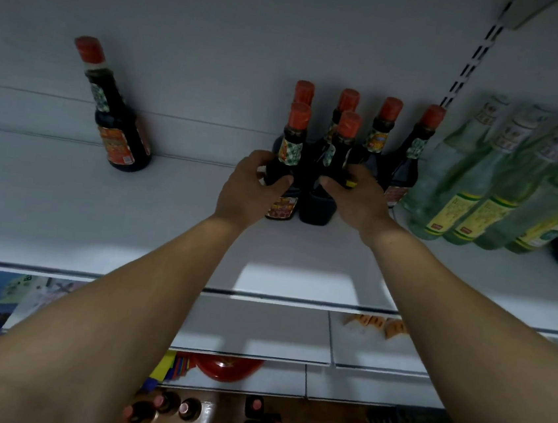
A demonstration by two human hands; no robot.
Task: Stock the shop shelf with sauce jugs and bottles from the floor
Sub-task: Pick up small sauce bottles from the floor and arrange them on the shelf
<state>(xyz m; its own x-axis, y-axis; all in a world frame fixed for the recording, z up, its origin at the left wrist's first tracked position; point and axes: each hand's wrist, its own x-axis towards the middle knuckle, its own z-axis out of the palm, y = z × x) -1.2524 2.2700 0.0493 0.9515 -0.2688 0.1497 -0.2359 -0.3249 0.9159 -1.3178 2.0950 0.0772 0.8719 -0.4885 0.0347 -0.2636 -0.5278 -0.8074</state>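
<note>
Both hands up on the shelf [97,226]: left hand [249,187] wraps one dark sauce bottle [286,164], right hand [358,195] grips its neighbour [329,175], tucking them against the back row for a tight front; more bottles [181,407] wait on the floor

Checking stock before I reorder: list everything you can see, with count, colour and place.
dark sauce bottles: six, red caps, clustered mid-shelf, front two held
lone sauce bottle: one, dark, red cap, shelf left
clear bottles: at least four, greenish, yellow-green labels, shelf right
floor bottles: about six, dark, red caps, floor below
red round item: one, lower shelf
shelf: one, white, holds the bottles
left hand: grips front left bottle
right hand: grips front right bottle
</note>
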